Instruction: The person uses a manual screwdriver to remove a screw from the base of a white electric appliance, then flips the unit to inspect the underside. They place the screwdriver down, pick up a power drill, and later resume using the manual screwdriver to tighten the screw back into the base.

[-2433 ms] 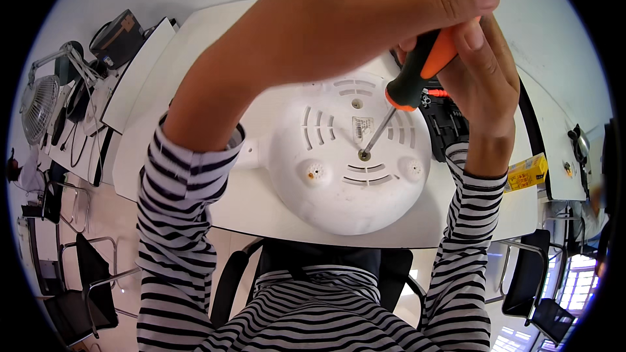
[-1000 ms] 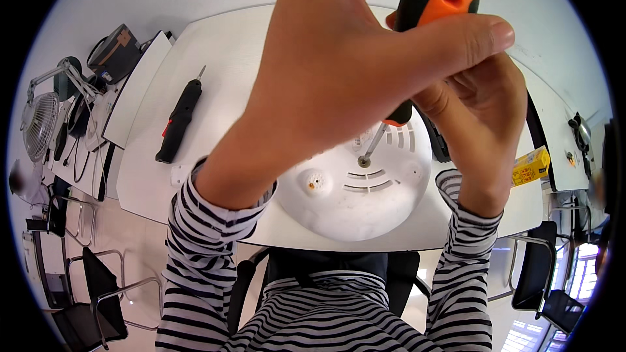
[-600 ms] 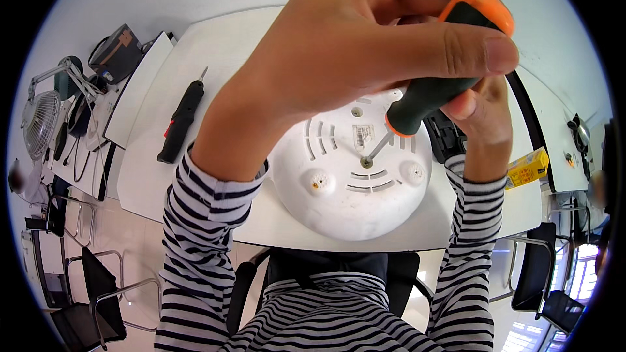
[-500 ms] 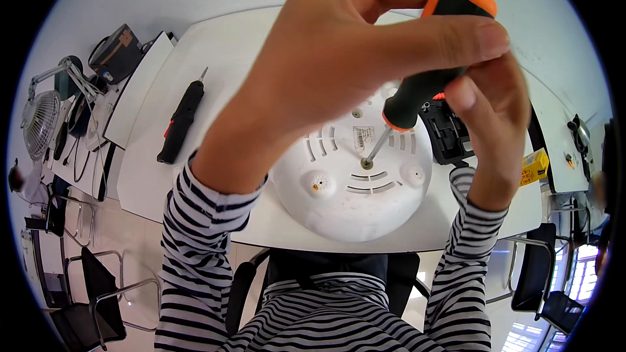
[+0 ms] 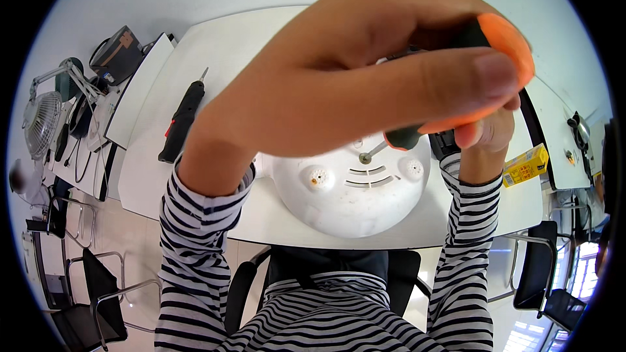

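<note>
My left hand (image 5: 352, 78) is closed round the orange-and-black handle of a screwdriver (image 5: 515, 49), its thumb lying along the near side. Beneath it, my right hand (image 5: 492, 135) has curled fingers against the same handle, partly hidden by the left. The tilted shaft runs down into a round recess in a white, dome-shaped plastic appliance (image 5: 345, 212), which lies with its vented underside up. Slots and small round feet show around the recess. Whether the tip sits in a screw is too small to tell. My left hand covers the appliance's far part.
A black cordless screwdriver (image 5: 182, 120) lies left on the white table (image 5: 153, 176). A black tool case (image 5: 445, 143), mostly hidden, and a yellow box (image 5: 525, 166) are at the right. A fan (image 5: 44, 124) stands on the left side table; chairs (image 5: 98, 287) flank below.
My left hand has come lower and nearer, wrapping over the handle. The screwdriver leans farther right. My right hand has dropped lower and is more covered.
</note>
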### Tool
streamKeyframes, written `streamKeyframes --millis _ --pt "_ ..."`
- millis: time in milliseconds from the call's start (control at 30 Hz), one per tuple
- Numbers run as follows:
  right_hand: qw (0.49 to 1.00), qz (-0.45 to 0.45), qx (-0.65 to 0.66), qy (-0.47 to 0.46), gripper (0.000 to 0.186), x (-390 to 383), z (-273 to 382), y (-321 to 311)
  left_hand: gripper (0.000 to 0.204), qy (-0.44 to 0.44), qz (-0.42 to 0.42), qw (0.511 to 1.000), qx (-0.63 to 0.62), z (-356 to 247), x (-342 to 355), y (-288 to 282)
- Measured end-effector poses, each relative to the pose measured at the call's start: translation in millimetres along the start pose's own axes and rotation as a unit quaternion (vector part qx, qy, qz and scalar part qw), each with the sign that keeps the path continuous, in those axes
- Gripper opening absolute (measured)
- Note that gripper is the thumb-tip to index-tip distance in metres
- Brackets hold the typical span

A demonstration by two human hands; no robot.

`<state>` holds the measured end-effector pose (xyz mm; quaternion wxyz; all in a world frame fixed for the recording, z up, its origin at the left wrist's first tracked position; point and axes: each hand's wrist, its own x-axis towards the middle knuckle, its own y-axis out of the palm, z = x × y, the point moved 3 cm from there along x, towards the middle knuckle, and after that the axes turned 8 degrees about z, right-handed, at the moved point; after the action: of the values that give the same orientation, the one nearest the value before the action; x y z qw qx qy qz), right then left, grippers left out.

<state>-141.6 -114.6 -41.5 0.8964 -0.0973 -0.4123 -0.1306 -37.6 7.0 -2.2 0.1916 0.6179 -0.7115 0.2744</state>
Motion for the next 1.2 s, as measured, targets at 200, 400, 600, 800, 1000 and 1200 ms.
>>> streamKeyframes --millis 200,400,600,800,1000,1200 --pt "0.99 0.013 -0.128 0.066 0.086 9.0 22.2 10.6 0.048 -0.027 0.116 0.985 -0.125 -1.7 8.8 -8.7" --pt "0.946 -0.075 -0.316 0.016 0.078 15.7 48.7 34.8 0.043 0.049 0.123 0.977 -0.165 3.6 4.9 -21.6" --pt "0.921 -0.072 -0.382 -0.027 0.071 15.1 47.4 41.0 0.047 0.082 -0.006 0.996 -0.045 18.2 10.1 -1.9" --pt "0.928 -0.052 -0.365 -0.045 0.065 18.0 48.5 36.2 0.052 0.072 -0.136 0.979 0.133 22.8 9.6 21.4" --pt "0.986 0.038 -0.152 -0.052 0.058 41.0 37.9 21.7 0.057 0.05 -0.217 0.934 0.281 -13.8 -16.9 9.1" --pt "0.972 0.14 0.172 -0.071 0.062 34.1 10.7 8.1 0.052 0.073 -0.153 0.933 0.318 -26.8 -12.7 -7.9"
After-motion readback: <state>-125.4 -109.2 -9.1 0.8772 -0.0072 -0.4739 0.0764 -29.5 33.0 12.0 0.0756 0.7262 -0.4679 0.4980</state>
